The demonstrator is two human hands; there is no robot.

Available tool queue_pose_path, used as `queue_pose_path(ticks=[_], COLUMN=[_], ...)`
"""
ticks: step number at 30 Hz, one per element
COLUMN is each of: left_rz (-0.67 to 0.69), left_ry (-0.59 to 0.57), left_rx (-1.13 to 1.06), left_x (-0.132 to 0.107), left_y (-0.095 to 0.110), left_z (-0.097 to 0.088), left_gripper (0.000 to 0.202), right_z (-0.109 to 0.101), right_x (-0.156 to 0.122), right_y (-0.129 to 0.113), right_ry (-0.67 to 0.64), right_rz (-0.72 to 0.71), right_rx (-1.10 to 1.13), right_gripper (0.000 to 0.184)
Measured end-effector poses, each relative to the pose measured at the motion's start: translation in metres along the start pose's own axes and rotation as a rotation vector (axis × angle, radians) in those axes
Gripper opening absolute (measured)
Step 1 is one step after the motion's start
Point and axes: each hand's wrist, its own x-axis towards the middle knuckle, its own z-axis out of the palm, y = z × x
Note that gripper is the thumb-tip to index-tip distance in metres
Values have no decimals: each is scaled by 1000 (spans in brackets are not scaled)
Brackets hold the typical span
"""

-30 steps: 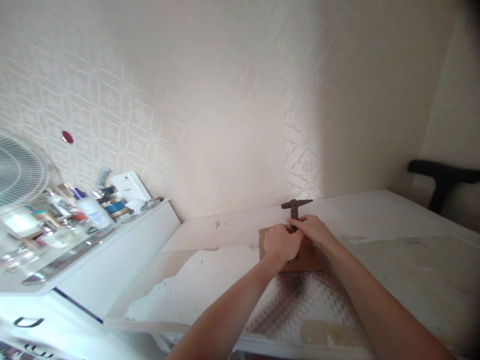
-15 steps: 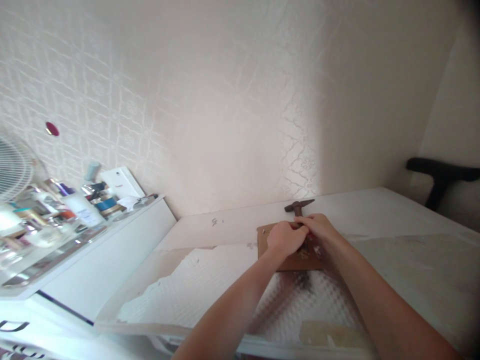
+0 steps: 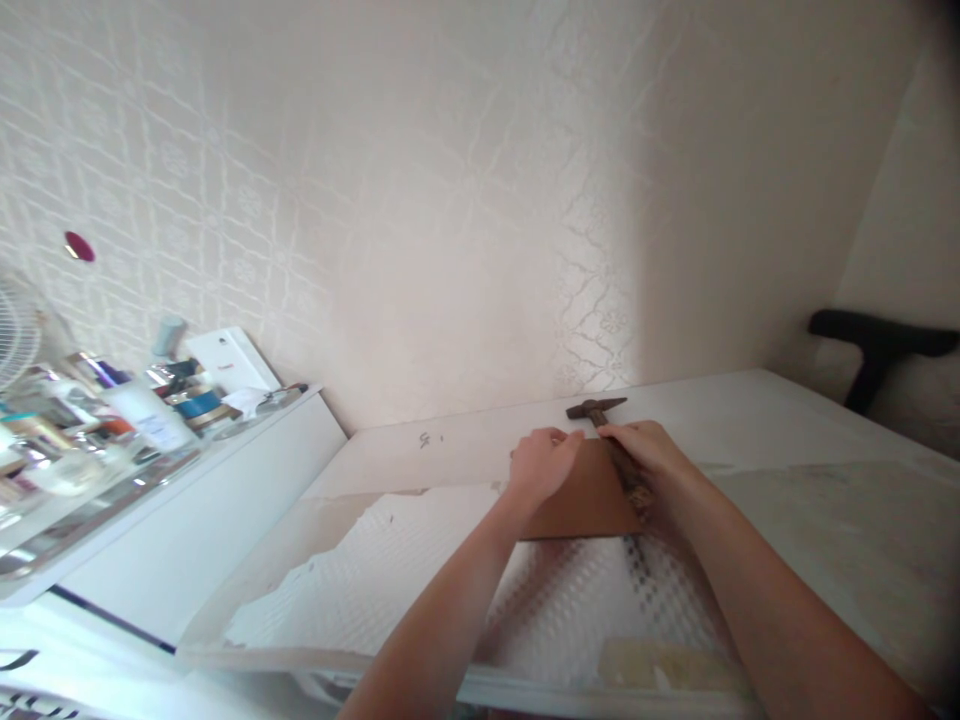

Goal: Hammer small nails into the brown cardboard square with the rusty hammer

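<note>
A brown board point(image 3: 581, 505) lies flat on the table's textured white patch. My right hand point(image 3: 645, 447) is closed round the wooden handle of a hammer point(image 3: 597, 409), just below its dark, rusty-looking head. The hammer's head points toward the wall, and its frayed handle end slants back over the board's right edge. My left hand point(image 3: 541, 462) is over the board's upper left corner with its fingers curled together. What those fingers hold, if anything, is hidden.
The table point(image 3: 405, 465) has a peeling surface and reaches to the wall. On the left, a white cabinet point(image 3: 247, 500) bears several bottles and jars, a white box point(image 3: 234, 360) and part of a fan point(image 3: 15, 325). A black T-shaped armrest point(image 3: 874, 340) stands at the right.
My left hand has moved left, away from the hammer, to the board's upper left corner. My right hand has the hammer handle, whose lower end has swung right. The view has shifted slightly.
</note>
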Motion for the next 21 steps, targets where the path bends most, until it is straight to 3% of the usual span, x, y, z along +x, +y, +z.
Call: queue_pose_path(ticks=[4,8,13,21], left_rz=[-86,-120,-96,-58], left_ry=[133,197,166,75], left_rx=[16,37,36,67], left_x=[10,15,17,19], left_y=[-26,-52,-69,-71], left_z=[-10,-12,-5,-7], left_gripper=[36,31,29,22], right_z=[-11,-19,-21,-21], right_x=[-2,-10,-14,-12], right_y=[-2,-10,-11,-6], right_ry=[-4,-5,55,45], right_rz=[56,35,-14,-33], right_rx=[-110,-414,-640,-779], right_gripper=[26,28,34,38])
